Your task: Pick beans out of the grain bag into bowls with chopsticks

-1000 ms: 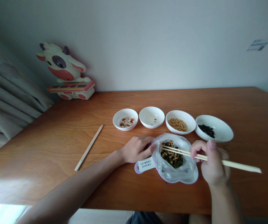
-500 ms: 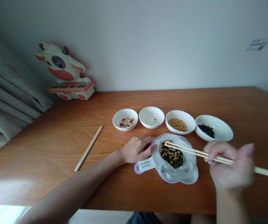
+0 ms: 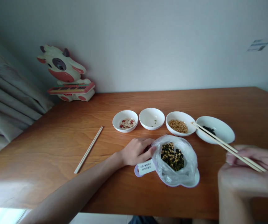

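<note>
A pair of wooden chopsticks [image 3: 220, 141] is held in my right hand [image 3: 248, 174], whose fingers are closed round them. Their tips hover by the right rim of the bowl of yellow soybeans [image 3: 178, 126]; whether they pinch a bean is too small to tell. My left hand [image 3: 137, 151] rests on the table, thumb and fingers closed on the left edge of a clear plastic bag [image 3: 190, 158]. The bag lies open in a purple-rimmed dish [image 3: 187, 185] with a labelled handle [image 3: 146, 167]. Inside it are mixed beans [image 3: 173, 157], yellow, green and black.
Behind the dish, a bowl of peanuts and pale seeds [image 3: 125, 121], a bowl with a few small green beans [image 3: 152, 119] and a bowl of black beans [image 3: 222, 132] flank the soybeans. Another pair of chopsticks [image 3: 88, 150] lies left. A cow toy keyboard [image 3: 70, 88] stands against the wall.
My right hand has moved the chopsticks from the mixed beans in the bag up and right to the soybean bowl's rim. My left hand stays at the bag's edge.
</note>
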A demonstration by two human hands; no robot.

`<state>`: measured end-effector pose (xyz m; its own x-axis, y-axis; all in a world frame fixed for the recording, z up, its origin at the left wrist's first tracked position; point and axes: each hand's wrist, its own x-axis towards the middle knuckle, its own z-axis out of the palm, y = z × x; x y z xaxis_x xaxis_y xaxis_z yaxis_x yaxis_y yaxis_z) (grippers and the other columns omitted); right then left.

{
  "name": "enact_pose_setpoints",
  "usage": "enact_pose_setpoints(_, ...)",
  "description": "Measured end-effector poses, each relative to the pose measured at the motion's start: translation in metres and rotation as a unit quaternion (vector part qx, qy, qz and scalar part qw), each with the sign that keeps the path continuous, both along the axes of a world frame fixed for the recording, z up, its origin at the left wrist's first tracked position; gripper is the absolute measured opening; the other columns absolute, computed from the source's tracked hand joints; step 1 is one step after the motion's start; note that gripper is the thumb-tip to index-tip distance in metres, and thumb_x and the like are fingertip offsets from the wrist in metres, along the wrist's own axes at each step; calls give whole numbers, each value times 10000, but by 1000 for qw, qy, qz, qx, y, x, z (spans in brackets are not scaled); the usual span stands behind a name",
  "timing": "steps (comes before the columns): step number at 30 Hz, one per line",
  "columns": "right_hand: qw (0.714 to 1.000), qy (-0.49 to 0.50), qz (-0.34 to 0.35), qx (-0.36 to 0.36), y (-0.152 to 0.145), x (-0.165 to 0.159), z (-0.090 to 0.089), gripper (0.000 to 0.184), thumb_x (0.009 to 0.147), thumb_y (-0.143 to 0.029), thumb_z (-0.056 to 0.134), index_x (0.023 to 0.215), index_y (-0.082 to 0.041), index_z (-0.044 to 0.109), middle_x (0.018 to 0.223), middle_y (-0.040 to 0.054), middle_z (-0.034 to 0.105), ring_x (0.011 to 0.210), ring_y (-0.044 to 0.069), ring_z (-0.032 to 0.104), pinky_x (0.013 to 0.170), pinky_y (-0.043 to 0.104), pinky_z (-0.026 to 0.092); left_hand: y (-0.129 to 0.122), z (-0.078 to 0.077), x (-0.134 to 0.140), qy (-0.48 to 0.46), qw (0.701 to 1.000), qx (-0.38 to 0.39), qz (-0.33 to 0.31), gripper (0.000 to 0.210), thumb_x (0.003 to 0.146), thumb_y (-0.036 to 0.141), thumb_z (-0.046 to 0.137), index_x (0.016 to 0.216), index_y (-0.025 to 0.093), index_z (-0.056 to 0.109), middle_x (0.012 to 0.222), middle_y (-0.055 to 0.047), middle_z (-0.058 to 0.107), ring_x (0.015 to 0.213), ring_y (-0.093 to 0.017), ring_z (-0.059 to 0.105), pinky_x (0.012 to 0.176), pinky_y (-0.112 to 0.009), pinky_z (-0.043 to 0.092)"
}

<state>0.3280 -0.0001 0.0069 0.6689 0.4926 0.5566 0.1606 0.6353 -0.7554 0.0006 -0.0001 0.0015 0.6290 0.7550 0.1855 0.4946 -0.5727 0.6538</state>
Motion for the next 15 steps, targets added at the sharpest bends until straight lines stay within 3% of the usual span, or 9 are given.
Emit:
enact_pose_setpoints(8,1000,-6,-5,2,11,11,-11,703,950,-744,298,531,-283,626,430,56,426,428,241,472,542,457,314,-1,1,0,14,1000,-8,3,318,1114,414,377,953,191,536,869,-40,654,745,-159,583,717,-274,424)
enact_pose_setpoints(15,1000,27,5,-4,23,16,-7,697,905,-785,367,504,-290,648,410,79,387,436,245,465,540,479,257,-2,4,0,18,1000,-17,1,276,1102,386,389,987,197,553,928,-52,688,807,-177,634,766,-284,459)
